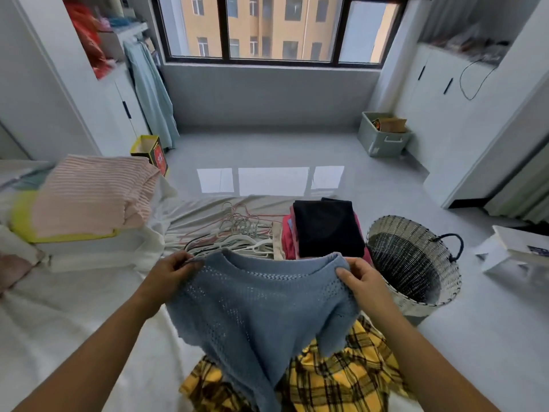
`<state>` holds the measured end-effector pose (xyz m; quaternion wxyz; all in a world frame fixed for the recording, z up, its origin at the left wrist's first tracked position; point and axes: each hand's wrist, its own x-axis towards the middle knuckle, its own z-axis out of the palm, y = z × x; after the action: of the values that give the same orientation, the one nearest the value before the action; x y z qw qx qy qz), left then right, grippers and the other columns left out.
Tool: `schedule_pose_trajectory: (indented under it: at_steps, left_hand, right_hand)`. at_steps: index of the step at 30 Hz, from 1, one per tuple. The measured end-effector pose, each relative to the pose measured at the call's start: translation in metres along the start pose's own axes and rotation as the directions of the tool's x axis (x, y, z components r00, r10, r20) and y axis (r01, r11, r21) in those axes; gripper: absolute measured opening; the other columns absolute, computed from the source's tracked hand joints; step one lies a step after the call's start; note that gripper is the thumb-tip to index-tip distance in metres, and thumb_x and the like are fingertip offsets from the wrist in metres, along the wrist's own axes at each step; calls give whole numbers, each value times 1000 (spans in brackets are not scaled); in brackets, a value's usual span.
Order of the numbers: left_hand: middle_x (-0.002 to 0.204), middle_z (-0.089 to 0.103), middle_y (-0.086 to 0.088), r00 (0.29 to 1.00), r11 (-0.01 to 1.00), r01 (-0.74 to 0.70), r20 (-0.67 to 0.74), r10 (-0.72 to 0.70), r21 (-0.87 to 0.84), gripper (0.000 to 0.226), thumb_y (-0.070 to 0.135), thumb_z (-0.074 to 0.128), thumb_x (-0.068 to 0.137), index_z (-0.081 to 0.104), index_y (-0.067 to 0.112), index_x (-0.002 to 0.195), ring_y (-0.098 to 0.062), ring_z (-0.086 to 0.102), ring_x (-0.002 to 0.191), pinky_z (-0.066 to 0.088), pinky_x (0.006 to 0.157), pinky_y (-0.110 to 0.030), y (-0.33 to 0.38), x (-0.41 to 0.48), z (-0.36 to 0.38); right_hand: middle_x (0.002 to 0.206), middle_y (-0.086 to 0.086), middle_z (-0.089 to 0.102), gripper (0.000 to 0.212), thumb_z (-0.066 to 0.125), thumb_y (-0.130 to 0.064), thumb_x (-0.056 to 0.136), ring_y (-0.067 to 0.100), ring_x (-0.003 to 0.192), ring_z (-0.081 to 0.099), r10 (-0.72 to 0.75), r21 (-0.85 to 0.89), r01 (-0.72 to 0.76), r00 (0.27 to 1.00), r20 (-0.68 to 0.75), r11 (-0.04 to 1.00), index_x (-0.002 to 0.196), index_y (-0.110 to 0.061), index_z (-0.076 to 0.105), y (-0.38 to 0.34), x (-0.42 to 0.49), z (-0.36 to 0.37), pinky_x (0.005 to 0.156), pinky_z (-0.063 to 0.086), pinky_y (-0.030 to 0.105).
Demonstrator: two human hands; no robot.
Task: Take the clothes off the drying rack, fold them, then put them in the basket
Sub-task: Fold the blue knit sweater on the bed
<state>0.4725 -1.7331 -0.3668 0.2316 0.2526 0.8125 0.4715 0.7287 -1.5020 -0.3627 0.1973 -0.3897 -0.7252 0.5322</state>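
Holding a blue open-knit sweater (252,307) by its shoulders, left hand (170,270) and right hand (361,276) each pinch the knit, spreading it above the bed for folding; the woven wicker basket (416,263) stands just right, within reach.

1. Reference: blue sweater (252,307), which hangs between the left hand (169,272) and the right hand (362,278) and screens 6 o'clock.
2. 3 o'clock: basket (445,281) just beside the right hand, its mouth facing up and unobstructed.
3. 12 o'clock: folded stack (326,227), black piece on top, near the basket rim.
4. 11 o'clock: heap of hangers (237,233) on the bed.
5. 10 o'clock: pink striped pile (89,197), well apart from the left hand.
6. 8–9 o'clock: bare sheet (74,322), open room.
7. 6 o'clock: yellow plaid garment (341,376) under the sweater hem.
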Motion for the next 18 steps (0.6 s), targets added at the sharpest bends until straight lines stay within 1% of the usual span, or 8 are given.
schedule_pose_trajectory:
  at_steps: [2,6,8,9,12,14,16,18]
  left_hand:
    - [79,62,-9,999,999,-37,-10,37,1,9,13,62,88,65,5,85,-17,52,75,38,68,-27,15,-16,-7]
    - [76,63,-10,996,995,-93,-11,93,39,10,10,63,86,64,1,83,-15,53,71,39,63,-17,43,-44,-22]
    - [78,65,-14,994,992,-112,-9,112,62,9,10,64,85,66,1,83,-16,54,72,40,65,-19,54,-56,-34]
    - [78,65,-14,993,990,-120,-9,121,72,9,9,65,85,66,1,83,-17,54,72,39,65,-22,58,-62,-39]
    - [71,59,-12,991,989,-127,-28,130,80,10,8,67,83,64,-1,80,-17,50,69,34,61,-22,70,-79,-55]
    - [73,58,-18,991,989,-125,-33,129,82,11,8,68,82,64,-1,78,-19,49,70,33,63,-27,74,-89,-65]
    - [75,57,-25,991,987,-121,-43,126,102,11,9,69,81,64,0,75,-22,48,71,32,64,-32,78,-99,-75]
    - [71,55,-21,990,986,-124,-47,130,115,13,6,69,80,61,1,72,-22,46,69,31,63,-32,81,-110,-82]
  right_hand:
    - [98,-3,62,12,56,-12,93,12,92,59,-29,13,29,1000,1,999,103,-16,58,-13,-10,-9,78,49,25]
    - [103,0,63,16,56,-14,93,15,96,59,-60,10,60,998,14,998,109,-14,58,-37,-28,-24,81,50,27]
    - [104,0,63,17,57,-16,93,15,97,59,-72,9,72,997,17,997,110,-16,58,-51,-36,-29,86,49,29]
    - [103,-1,63,17,57,-17,92,14,96,59,-83,12,82,996,20,997,109,-17,58,-58,-40,-31,86,49,29]
    - [99,-6,62,15,56,-18,93,7,90,58,-121,31,120,992,35,992,107,-20,58,-78,-53,-36,84,49,26]
    - [97,-8,62,14,56,-18,93,3,87,57,-149,39,147,988,35,988,107,-20,57,-91,-61,-38,77,49,18]
    - [93,-13,60,13,55,-18,94,-3,82,55,-177,23,176,983,45,984,106,-21,57,-103,-69,-39,64,44,7]
    - [92,-13,60,13,55,-19,93,-5,79,54,-199,5,199,979,50,980,106,-22,58,-111,-77,-39,60,42,5]
